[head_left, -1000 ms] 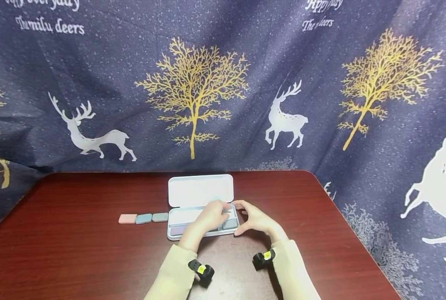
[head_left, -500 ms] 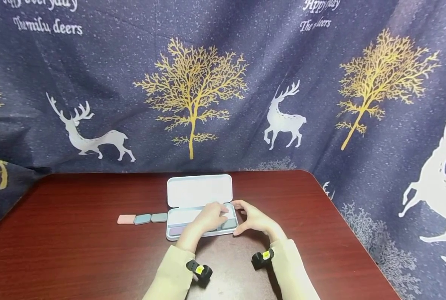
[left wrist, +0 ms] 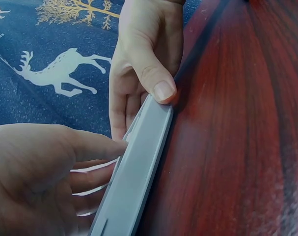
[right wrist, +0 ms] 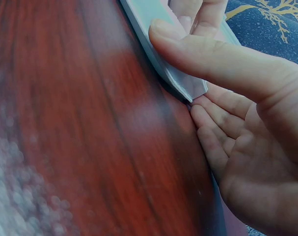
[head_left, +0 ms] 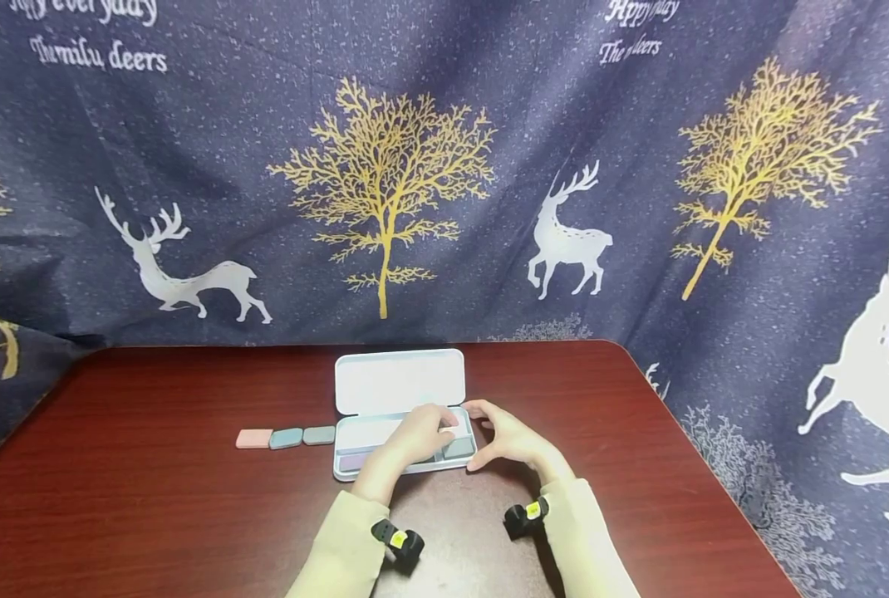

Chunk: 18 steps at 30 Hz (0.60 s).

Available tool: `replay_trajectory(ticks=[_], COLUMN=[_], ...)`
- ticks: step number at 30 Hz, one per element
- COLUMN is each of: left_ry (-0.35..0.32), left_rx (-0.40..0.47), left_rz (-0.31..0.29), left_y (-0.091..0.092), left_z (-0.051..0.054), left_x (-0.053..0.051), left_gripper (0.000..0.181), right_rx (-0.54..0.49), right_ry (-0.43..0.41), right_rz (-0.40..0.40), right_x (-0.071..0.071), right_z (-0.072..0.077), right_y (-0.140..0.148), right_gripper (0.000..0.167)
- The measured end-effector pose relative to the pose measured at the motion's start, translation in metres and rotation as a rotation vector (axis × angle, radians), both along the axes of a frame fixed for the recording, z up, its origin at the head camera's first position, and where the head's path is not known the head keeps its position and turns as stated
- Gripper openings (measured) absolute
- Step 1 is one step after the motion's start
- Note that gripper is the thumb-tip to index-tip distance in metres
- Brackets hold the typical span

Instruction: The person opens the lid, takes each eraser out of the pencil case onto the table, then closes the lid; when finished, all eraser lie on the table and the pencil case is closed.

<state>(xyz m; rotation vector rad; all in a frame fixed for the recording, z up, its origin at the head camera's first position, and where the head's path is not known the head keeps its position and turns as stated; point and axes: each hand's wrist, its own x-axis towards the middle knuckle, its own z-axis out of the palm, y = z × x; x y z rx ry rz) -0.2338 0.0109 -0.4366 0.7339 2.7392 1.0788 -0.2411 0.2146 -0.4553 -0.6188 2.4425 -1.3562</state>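
Note:
A pale blue hinged tin case (head_left: 347,477) lies on the table with its white-lined lid (head_left: 400,382) raised. Inside are divided sections, with a purple block (head_left: 353,460) at the front left and a grey-green block (head_left: 459,448) at the front right. My left hand (head_left: 417,433) reaches into the right half of the case. Its thumb lies by the front rim in the left wrist view, and whether anything is between its fingertips is hidden. My right hand (head_left: 509,435) grips the right end of the case, thumb (right wrist: 203,56) at the front corner and fingers around the end.
A pink block (head_left: 253,438), a blue block (head_left: 286,438) and a grey-green block (head_left: 319,435) lie in a row left of the case. Behind the reddish-brown table (head_left: 153,515) hangs a dark blue cloth (head_left: 444,166) printed with deer and trees.
The left hand has shifted very slightly within the right half of the case. The right hand, the case and the row of blocks stay where they were.

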Motion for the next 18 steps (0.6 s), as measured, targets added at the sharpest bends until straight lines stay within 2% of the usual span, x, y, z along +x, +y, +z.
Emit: replay_trajectory(ticks=[9, 18], left_ry=[0.018, 0.020], left_rx=[0.015, 0.015], left_rz=[0.011, 0.048], left_y=[0.0011, 0.0017], left_z=[0.0012, -0.0027], left_x=[-0.0003, -0.0014], left_gripper=[0.016, 0.018], right_rx=[-0.007, -0.014], right_ry=[-0.013, -0.019], right_rz=[-0.005, -0.007], right_x=[0.0010, 0.0015], right_z=[0.0005, 0.0002], right_y=[-0.0002, -0.0007], right_gripper=[0.088, 0.088])
